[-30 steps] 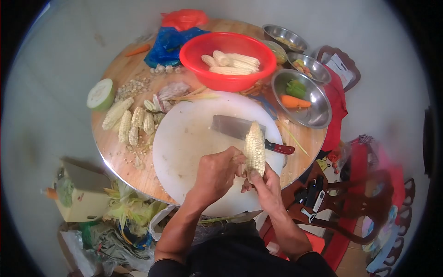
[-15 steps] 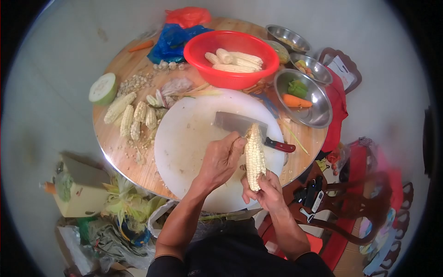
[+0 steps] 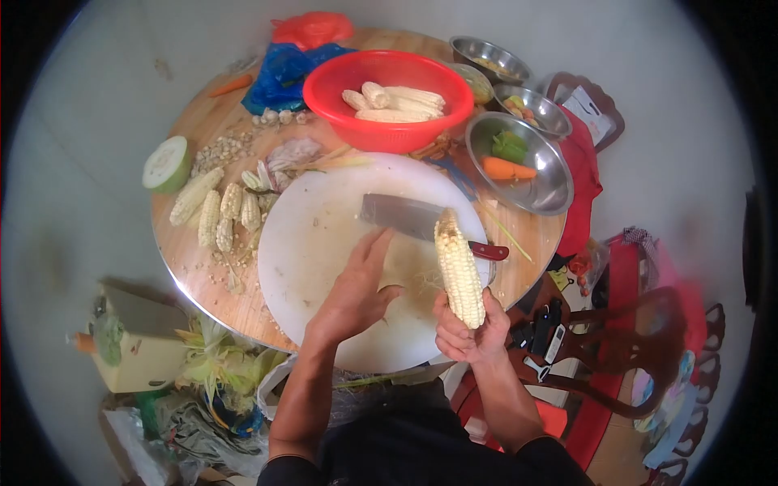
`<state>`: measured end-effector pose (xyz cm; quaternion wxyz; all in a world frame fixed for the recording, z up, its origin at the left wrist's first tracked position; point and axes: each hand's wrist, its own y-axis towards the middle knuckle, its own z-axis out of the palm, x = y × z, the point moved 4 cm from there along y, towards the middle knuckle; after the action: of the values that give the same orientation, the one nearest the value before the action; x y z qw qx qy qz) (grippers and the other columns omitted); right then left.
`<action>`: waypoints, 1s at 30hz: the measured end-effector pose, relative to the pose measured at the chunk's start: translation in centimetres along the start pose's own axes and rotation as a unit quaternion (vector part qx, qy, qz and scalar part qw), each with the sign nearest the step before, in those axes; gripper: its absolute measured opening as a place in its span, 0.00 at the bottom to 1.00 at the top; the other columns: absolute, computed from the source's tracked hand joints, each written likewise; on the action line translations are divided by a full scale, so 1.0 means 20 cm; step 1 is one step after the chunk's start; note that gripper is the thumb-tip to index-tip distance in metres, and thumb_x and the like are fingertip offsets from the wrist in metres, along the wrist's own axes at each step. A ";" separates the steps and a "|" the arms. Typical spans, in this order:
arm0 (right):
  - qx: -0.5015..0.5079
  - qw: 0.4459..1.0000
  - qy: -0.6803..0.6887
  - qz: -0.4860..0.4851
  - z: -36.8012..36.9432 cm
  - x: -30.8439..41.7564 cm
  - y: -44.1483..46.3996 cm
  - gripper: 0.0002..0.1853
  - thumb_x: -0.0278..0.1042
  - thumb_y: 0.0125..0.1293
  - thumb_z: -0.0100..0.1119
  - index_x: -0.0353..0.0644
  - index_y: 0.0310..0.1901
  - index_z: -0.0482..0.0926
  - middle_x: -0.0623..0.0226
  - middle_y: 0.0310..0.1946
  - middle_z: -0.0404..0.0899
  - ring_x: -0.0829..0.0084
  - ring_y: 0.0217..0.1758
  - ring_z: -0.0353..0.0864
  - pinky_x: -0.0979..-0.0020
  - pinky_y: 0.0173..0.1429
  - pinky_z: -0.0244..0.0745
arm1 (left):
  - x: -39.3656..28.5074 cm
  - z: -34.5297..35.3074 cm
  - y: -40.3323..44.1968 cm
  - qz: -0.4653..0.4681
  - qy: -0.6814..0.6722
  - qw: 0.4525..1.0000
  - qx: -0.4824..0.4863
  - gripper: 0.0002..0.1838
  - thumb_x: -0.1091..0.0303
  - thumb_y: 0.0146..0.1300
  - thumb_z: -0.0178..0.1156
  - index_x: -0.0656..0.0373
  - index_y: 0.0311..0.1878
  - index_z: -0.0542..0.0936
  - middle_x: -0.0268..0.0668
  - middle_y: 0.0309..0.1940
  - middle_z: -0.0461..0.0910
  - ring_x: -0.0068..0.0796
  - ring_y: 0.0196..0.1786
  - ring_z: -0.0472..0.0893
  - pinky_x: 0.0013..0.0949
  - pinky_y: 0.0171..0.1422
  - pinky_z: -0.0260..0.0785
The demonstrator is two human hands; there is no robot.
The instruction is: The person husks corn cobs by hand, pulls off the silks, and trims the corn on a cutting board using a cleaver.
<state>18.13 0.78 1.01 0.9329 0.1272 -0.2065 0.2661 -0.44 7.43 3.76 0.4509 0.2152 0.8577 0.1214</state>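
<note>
My right hand [image 3: 472,328] grips the lower end of a pale corn cob [image 3: 459,271], which stands nearly upright with its tip over the handle side of a cleaver [image 3: 401,215]. My left hand [image 3: 356,292] is spread above the white round cutting board [image 3: 304,235], apart from the cob and holding nothing. The cleaver lies flat on the board with its dark red handle toward the right. Behind the board, a red basin [image 3: 389,139] holds several pale cobs [image 3: 397,104]. More cobs [image 3: 209,217] lie on the wooden table left of the board.
Steel bowls [image 3: 555,182] with vegetables stand at the back right. A cut melon [image 3: 168,164], garlic [image 3: 279,117], a blue bag [image 3: 284,77] and a carrot [image 3: 231,86] lie on the table [image 3: 190,271]. Below left is a bin [image 3: 142,356]; a wooden chair [image 3: 640,344] is at right.
My left hand has come off the cob, moved left and opened. My right hand still holds the cob, now by its lower end. The whole view has shifted slightly.
</note>
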 end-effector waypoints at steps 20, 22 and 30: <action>-0.002 1.000 -0.020 0.004 0.02 -0.02 -0.03 0.42 0.69 0.76 0.44 0.23 0.55 0.71 0.69 0.20 0.67 0.76 0.15 0.64 0.66 0.19 0.70 | -0.11 0.06 0.05 0.075 -0.265 0.947 0.166 0.06 0.71 0.73 0.60 0.64 0.41 0.81 0.39 0.28 0.78 0.35 0.30 0.73 0.36 0.38 0.70; -0.006 0.999 -0.038 -0.004 0.03 0.02 -0.02 0.41 0.68 0.76 0.44 0.23 0.54 0.71 0.68 0.21 0.68 0.75 0.16 0.65 0.67 0.20 0.71 | -0.03 0.07 0.03 0.115 -0.208 0.957 0.165 0.05 0.72 0.71 0.60 0.62 0.41 0.82 0.40 0.29 0.80 0.41 0.30 0.76 0.38 0.39 0.72; -0.188 0.857 -0.477 -0.051 0.08 0.13 0.02 0.23 0.44 0.75 0.58 0.32 0.59 0.74 0.64 0.41 0.79 0.75 0.41 0.79 0.71 0.50 0.75 | 0.03 -0.20 -0.02 -0.058 -0.018 0.994 0.092 0.40 0.82 0.56 0.68 0.56 0.74 0.71 0.48 0.75 0.68 0.51 0.79 0.64 0.43 0.84 0.55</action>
<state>19.48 1.70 3.74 0.7384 0.0714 -0.6656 0.0812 -4.13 7.29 5.49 0.4511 0.2078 0.8679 0.0112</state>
